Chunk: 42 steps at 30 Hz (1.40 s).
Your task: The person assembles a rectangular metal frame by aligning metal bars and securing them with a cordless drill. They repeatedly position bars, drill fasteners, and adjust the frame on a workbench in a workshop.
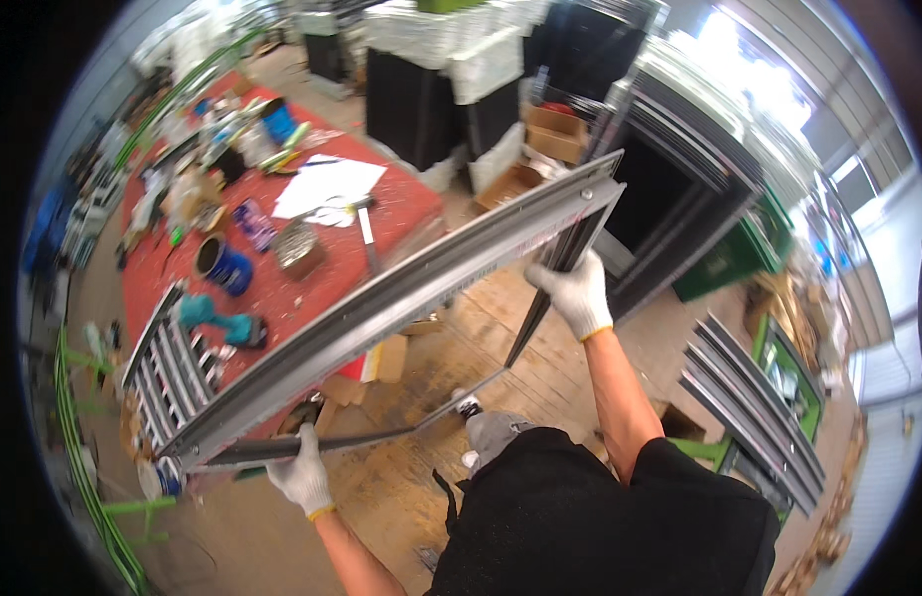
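Note:
A large rectangular metal frame [421, 288] of grey profiles is held up in front of me, tilted, with its left end lower than its right. My left hand [304, 477], in a white knit glove, grips the near bar close to the lower left corner. Higher up, my right hand [578, 296], gloved the same way, is closed round the right side bar near the upper corner. Some of the fingers of both hands are hidden behind the bars. The frame's long far bar passes in front of the red table's edge.
The red-topped table [406, 199] carries a teal power tool [222, 320], a blue can [222, 266], a hammer [366, 223], white paper [332, 184] and clutter. Dark frames [669, 189] lean at the right, beside a green bin [729, 258]. Metal profiles [754, 412] lie on a green rack.

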Tool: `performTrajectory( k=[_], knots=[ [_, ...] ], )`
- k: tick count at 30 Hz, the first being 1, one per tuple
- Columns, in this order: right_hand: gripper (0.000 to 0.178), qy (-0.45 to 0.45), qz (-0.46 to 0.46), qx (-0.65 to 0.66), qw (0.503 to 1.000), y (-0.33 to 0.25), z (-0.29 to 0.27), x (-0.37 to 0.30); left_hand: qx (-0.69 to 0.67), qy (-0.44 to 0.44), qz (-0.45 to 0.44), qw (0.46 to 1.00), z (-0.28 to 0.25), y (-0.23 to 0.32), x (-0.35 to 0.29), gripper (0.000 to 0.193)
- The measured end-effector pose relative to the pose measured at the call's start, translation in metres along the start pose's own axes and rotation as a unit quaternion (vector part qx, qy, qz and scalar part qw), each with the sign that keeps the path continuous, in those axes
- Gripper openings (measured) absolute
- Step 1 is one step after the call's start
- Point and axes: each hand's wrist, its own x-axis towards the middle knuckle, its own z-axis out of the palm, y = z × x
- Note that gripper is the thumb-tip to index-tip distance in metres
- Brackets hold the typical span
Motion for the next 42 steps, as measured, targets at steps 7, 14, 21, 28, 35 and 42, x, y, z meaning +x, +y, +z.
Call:
performTrajectory(
  k=[7, 14, 21, 28, 35, 42],
  knots=[
    [0.034, 0.189, 0.010, 0.009, 0.982, 0.004, -0.136, 0.051, -0.012, -0.137, 0.080, 0.987, 0.186, 0.084, 0.005, 0.032],
    [0.044, 0.309, 0.082, -0.040, 0.947, 0.047, -0.236, 0.091, -0.022, -0.263, 0.168, 0.950, 0.369, 0.172, 0.011, 0.040],
    [0.024, 0.441, 0.117, 0.012, 0.890, 0.121, -0.314, 0.111, 0.045, -0.388, 0.353, 0.850, 0.507, 0.263, -0.009, 0.034],
    [0.018, 0.530, 0.176, -0.044, 0.828, 0.168, -0.343, 0.094, -0.015, -0.497, 0.295, 0.816, 0.630, 0.281, -0.044, 0.043],
    [0.022, 0.587, 0.204, -0.150, 0.769, 0.208, -0.360, 0.122, 0.002, -0.532, 0.368, 0.762, 0.739, 0.307, -0.053, 0.059],
    [0.040, 0.604, 0.249, -0.207, 0.728, 0.206, -0.371, 0.202, 0.102, -0.505, 0.404, 0.756, 0.783, 0.346, -0.054, 0.067]
  ],
)
